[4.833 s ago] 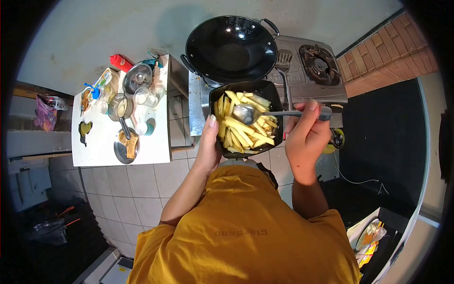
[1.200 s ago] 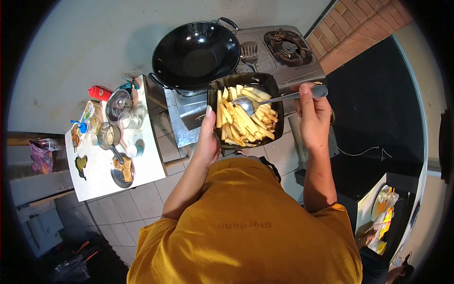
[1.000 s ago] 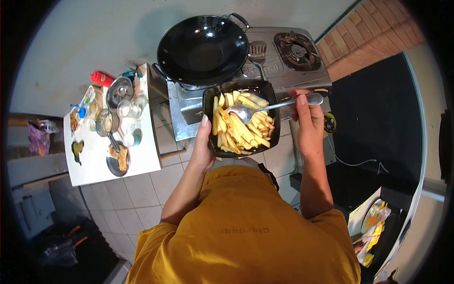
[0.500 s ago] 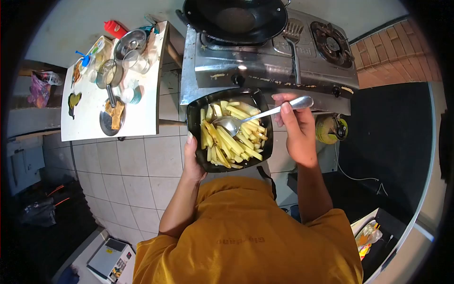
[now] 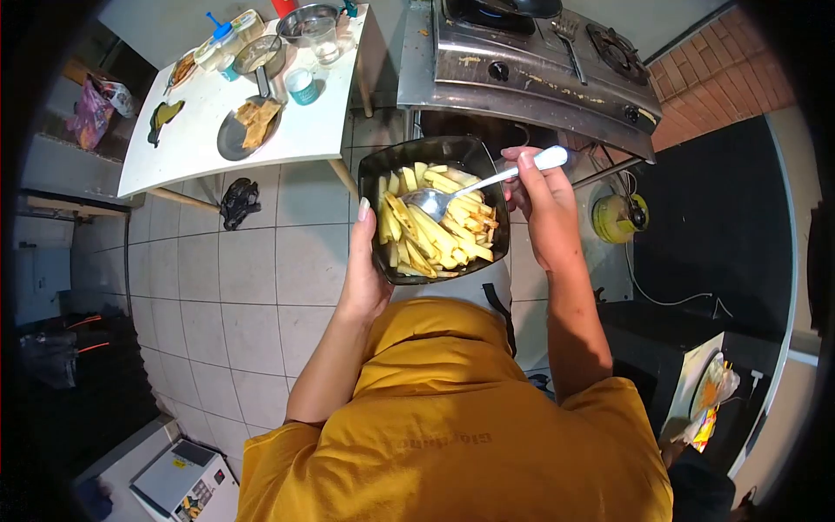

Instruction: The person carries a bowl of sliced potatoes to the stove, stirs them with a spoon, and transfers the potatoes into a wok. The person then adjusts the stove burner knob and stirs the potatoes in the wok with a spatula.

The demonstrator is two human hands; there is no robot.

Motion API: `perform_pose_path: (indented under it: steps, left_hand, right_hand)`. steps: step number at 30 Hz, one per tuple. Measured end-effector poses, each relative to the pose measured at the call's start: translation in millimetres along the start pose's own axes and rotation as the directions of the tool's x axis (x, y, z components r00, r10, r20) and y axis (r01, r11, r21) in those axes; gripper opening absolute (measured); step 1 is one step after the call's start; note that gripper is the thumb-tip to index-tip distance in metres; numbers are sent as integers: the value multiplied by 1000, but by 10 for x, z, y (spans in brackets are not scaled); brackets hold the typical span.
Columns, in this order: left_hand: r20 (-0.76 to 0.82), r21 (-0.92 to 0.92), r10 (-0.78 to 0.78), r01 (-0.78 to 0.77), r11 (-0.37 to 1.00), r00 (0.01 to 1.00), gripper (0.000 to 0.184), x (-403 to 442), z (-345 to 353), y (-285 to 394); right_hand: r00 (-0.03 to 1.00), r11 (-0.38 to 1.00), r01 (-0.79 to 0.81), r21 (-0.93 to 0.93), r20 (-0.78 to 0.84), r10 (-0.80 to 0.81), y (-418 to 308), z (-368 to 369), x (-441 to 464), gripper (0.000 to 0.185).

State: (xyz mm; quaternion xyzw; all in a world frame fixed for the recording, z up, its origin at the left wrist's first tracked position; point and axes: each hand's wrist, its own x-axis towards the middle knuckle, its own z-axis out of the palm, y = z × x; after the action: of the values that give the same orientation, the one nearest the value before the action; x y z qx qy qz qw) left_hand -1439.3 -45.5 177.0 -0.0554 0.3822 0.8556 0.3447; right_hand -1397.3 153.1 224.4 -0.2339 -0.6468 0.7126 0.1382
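Observation:
A square black bowl (image 5: 435, 150) is held up in front of my body, full of pale cut potato sticks (image 5: 435, 235). My left hand (image 5: 365, 270) grips the bowl's left side, thumb on the rim and the other fingers hidden beneath. In my right hand (image 5: 546, 196) is the handle of a metal spoon (image 5: 430, 203), pinched between thumb and fingers at the bowl's right side. The spoon's head rests among the potato sticks, and its handle slants up to the right.
A gas stove (image 5: 522, 74) stands ahead, bearing a black wok (image 5: 522, 7) and a slotted spatula (image 5: 570, 48). The white table (image 5: 200, 152) at left carries a plate (image 5: 233, 135) with brown food, a saucepan (image 5: 261, 56) and jars. A yellow-green gas cylinder (image 5: 613, 217) is at right.
The view has shifted, so stove and wok sit higher and more of the left table's front shows. The bowl moved slightly right and up in view. Both hands keep their holds.

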Motion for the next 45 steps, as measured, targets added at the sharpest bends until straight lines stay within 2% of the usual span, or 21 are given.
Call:
perform_pose_path:
  steps: [5, 8, 10, 14, 16, 17, 18, 19, 22, 23, 25, 26, 28, 29, 31, 32, 34, 38, 40, 45]
  left_hand:
    - [13, 11, -10, 10, 1000, 1000, 61, -356, -182, 14]
    - [25, -7, 3, -3, 1000, 1000, 61, -426, -228, 28]
    - [8, 3, -8, 8, 1000, 1000, 60, -426, -255, 40]
    - [-7, -10, 12, -12, 1000, 1000, 62, -312, -217, 73]
    - [-87, -46, 54, -58, 997, 995, 63, -194, -243, 23]
    - [-110, -29, 96, -99, 995, 989, 63, -134, -225, -3]
    - [-119, -27, 119, -123, 992, 986, 63, -76, -219, -22]
    - [-128, -17, 158, -161, 987, 979, 63, -7, -229, -60]
    - [-177, -2, 198, -201, 979, 964, 62, 184, -218, -157]
    - [-181, -2, 205, -209, 978, 962, 62, 246, -212, -180]
    - [-192, -1, 211, -215, 977, 958, 62, 354, -207, -234]
    - [-201, 0, 208, -212, 977, 957, 62, 405, -206, -259]
    - [-231, -5, 217, -224, 975, 948, 61, 507, -166, -306]
    - [-234, -8, 213, -221, 975, 949, 61, 546, -164, -318]
    - [-176, -37, 246, -256, 966, 953, 59, 603, -167, -331]
    - [-182, -40, 243, -254, 966, 953, 59, 634, -150, -336]
    - [-204, -32, 287, -299, 954, 936, 58, 687, -121, -338]
    - [-217, -51, 269, -286, 957, 938, 57, 744, -181, -371]
    - [-274, -49, 248, -271, 961, 929, 60, 772, -148, -360]
    - [-262, -53, 224, -246, 968, 939, 59, 804, -141, -322]
  right_hand:
    - [1000, 1000, -13, 28, 13, 12, 120, 140, -393, 27]
    - [995, 998, 59, -38, 81, -56, 149, 120, -461, 37]
    - [973, 988, 39, 151, 218, -72, 188, 25, -422, 53]
    - [968, 968, 136, 210, 179, -175, 327, -249, 23, 64]
    - [999, 992, 21, -122, -21, -24, 453, -470, 501, 55]
    - [989, 903, 117, -414, -30, -142, 596, -583, 823, 50]
    - [968, 722, 185, -667, -4, -251, 717, -677, 1145, 44]
    - [964, 591, 158, -791, -6, -265, 757, -738, 1431, 40]
    - [967, 203, 33, -979, -20, -254, 822, -811, 2180, 39]
    - [970, 202, 39, -979, -12, -244, 852, -813, 2384, 39]
    - [979, -66, 12, -998, 25, -202, 897, -803, 2670, 44]
    - [981, -66, 16, -998, 28, -194, 928, -808, 2771, 44]
    - [983, -177, 45, -983, 75, -170, 884, -773, 2917, 48]
    - [983, -180, 45, -983, 75, -166, 899, -784, 2989, 48]
    - [982, -278, 103, -955, 141, -122, 947, -810, 3109, 46]
    - [983, -281, 106, -954, 143, -117, 977, -829, 3145, 46]
    - [952, -323, 224, -920, 277, -128, 1024, -860, 3202, 42]
    - [924, -317, 296, -901, 354, -147, 1091, -900, 3265, 41]
    - [904, -304, 329, -894, 392, -173, 1106, -926, 3276, 37]
    - [882, -334, 342, -878, 423, -208, 1148, -959, 3297, 36]
